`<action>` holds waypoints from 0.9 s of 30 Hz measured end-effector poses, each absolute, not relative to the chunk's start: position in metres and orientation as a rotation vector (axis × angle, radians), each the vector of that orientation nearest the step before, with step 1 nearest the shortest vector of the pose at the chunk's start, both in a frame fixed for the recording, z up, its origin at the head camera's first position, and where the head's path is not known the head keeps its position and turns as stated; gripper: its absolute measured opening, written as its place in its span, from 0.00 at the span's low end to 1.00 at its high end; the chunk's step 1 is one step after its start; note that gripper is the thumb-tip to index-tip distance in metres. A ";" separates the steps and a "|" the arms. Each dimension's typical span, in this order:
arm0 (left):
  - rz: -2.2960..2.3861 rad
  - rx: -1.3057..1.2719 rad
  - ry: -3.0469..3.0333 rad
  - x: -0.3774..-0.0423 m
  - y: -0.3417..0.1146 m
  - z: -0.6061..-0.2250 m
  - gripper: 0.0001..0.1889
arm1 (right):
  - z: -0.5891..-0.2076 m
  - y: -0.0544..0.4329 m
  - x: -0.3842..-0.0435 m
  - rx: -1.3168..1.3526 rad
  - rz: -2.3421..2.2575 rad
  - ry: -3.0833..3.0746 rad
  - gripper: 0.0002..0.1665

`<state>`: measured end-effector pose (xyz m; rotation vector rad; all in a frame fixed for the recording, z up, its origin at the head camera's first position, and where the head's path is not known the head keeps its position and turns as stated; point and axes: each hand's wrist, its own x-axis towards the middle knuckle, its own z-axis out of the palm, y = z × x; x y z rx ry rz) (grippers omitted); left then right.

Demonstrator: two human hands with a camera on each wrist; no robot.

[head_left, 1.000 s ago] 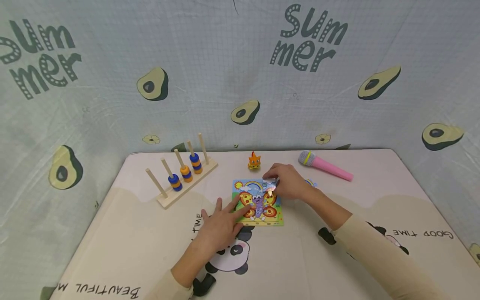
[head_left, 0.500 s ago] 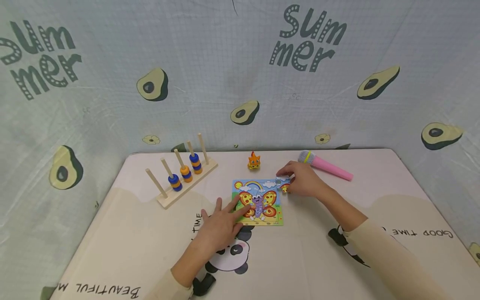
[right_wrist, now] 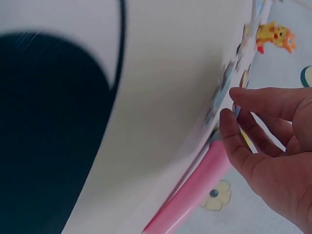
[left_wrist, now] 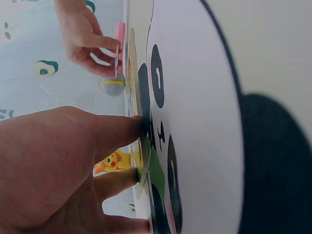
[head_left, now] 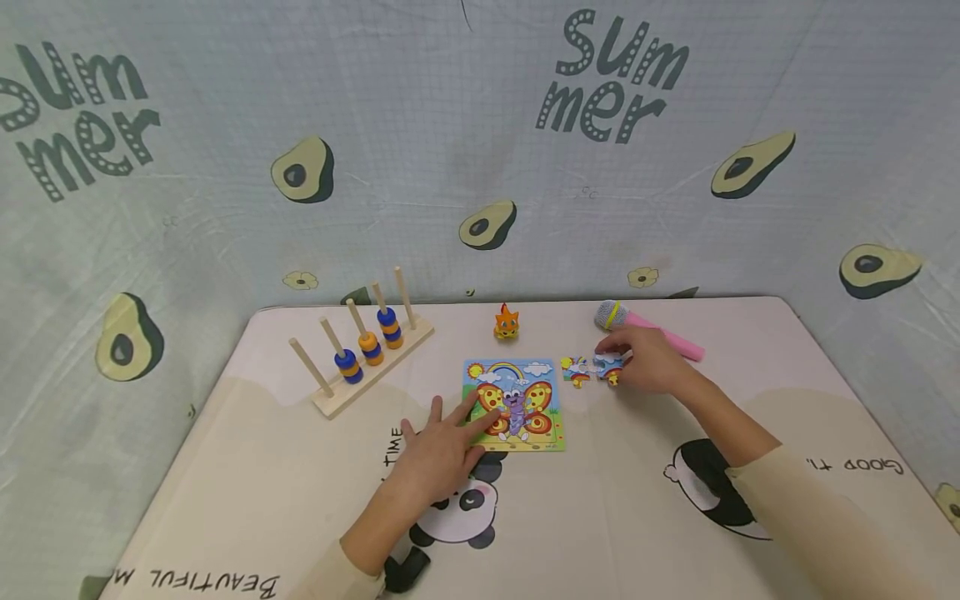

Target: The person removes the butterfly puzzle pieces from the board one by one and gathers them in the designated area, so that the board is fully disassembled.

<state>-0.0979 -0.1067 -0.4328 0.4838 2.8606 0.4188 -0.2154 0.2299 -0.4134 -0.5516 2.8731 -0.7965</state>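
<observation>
A square picture puzzle board (head_left: 542,427), printed with a purple butterfly, sun and rainbow, lies at mid-table. My left hand (head_left: 438,454) rests with spread fingers over its left edge; in the left wrist view, the thumb (left_wrist: 119,129) presses down at the board's edge. To the right of the board, my right hand (head_left: 651,360) pinches a blue-sky puzzle piece (head_left: 606,363) between thumb and fingers. From the right wrist the held piece shows only as a thin edge between the fingertips. Another loose puzzle piece (head_left: 577,367) lies between the board and that hand.
A pink toy microphone (head_left: 678,343) with a grey head lies behind my right hand. A small orange toy figure (head_left: 506,322) stands beyond the board. On the left is a wooden peg stand (head_left: 333,402) holding blue and orange rings. A printed curtain hangs behind.
My right hand has moved right, from the board's top right corner, carrying the puzzle piece. A loose piece now shows beside the board. My left hand has stayed in place.
</observation>
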 end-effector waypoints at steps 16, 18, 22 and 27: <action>0.430 0.476 2.840 -0.099 -0.106 -0.432 0.27 | -0.414 0.265 -0.215 -0.482 -0.681 2.921 0.25; 0.437 0.465 2.833 -0.099 -0.106 -0.432 0.28 | -0.414 0.266 -0.214 -0.466 -0.674 2.919 0.25; 0.438 0.459 2.832 -0.100 -0.106 -0.433 0.28 | -0.415 0.267 -0.214 -0.444 -0.658 2.921 0.25; 0.428 0.473 2.840 -0.099 -0.106 -0.432 0.28 | -0.416 0.268 -0.214 -0.436 -0.636 2.935 0.24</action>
